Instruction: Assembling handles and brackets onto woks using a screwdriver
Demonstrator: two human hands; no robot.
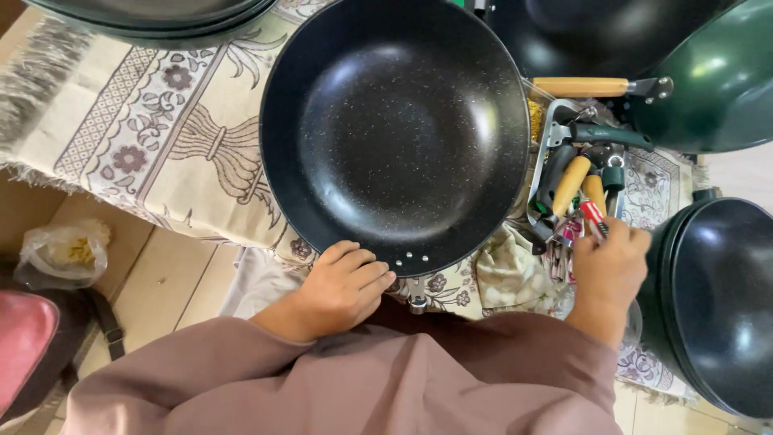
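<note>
Black wok (394,129) sits mid-cloth; left hand (342,286) rests loosely open at its near rim. Right hand (608,262), right of wok, pinches red-handled tool (592,216) in tray (555,113) — lift it straight, w/o snagging others.

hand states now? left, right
Left hand: open, fingers resting on the rim of the large black speckled wok.
Right hand: closed on a red-handled tool.

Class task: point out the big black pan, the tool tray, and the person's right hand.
big black pan (394,133), head view, middle of its inner base.
tool tray (552,121), head view, its upper left rim.
right hand (608,270), head view, back of the hand.
</note>
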